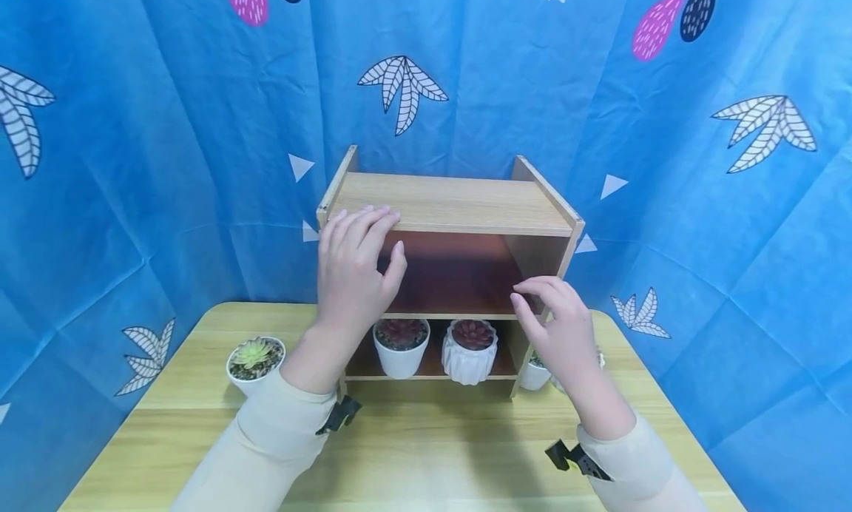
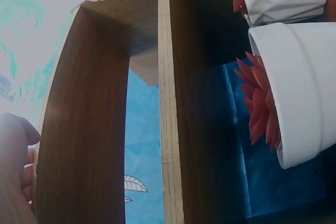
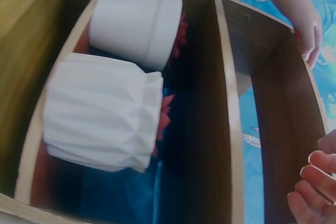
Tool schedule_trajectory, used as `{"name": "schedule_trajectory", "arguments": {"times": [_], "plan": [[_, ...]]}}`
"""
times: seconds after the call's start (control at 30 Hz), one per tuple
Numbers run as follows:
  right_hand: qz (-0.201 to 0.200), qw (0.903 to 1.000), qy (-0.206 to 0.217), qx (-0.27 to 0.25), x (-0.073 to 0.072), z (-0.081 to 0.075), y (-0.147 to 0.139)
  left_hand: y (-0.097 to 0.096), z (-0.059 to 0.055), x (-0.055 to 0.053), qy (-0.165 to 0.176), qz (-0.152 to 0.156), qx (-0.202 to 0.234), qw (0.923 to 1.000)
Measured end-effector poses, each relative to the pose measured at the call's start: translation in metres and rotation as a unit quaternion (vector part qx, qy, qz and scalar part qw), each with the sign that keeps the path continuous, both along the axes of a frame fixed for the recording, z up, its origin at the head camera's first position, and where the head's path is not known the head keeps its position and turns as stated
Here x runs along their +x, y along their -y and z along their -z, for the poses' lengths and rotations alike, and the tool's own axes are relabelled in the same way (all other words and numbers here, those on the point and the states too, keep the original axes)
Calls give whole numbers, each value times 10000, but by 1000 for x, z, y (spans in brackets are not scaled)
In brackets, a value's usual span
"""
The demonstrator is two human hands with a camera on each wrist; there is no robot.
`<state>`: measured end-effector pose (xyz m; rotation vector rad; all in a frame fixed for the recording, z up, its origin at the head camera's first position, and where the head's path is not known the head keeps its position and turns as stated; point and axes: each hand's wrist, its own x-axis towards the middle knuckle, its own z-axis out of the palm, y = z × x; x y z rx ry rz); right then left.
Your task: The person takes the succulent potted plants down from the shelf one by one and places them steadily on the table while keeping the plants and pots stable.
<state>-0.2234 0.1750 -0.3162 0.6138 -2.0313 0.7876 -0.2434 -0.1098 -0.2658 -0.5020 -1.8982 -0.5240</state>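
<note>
A small wooden shelf stands on the table. My left hand lies at the front left of its top board, fingers stretched over the edge and thumb held apart. My right hand hovers by the right side of the middle opening, fingers loosely bent and holding nothing. On the bottom level sit a smooth white pot and a pleated white pot, each with a dark red succulent. In the right wrist view the pleated pot is nearest, and the right fingers appear at the edge.
Left of the shelf stands a white pot with a green succulent. Another white pot sits to the right, partly hidden by the shelf and right arm. A blue patterned curtain hangs behind the wooden table.
</note>
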Motion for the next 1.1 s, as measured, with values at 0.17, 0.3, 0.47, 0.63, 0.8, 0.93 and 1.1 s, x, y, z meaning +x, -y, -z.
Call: {"name": "schedule_trajectory", "arguments": {"times": [0.17,0.3,0.47,0.63,0.8,0.93,1.1], "plan": [[119,9994,281,144,0,10,-2,0,0,1,37,-1,-20,10000],[160,9982,523,226,1,19,-2,0,-1,0,42,-4,-27,10000],[181,9968,697,336,1,32,-3,0,-1,0,51,-13,-50,10000],[195,9966,747,286,3,36,-4,1,-1,1,89,-29,-66,9999],[164,9950,935,325,6,39,-4,1,-1,1,95,-28,-60,9999],[174,9927,1132,375,9,42,-5,1,-1,1,89,-19,-57,9999],[300,9879,1434,505,11,47,-7,1,-1,1,86,0,-38,10000]]}}
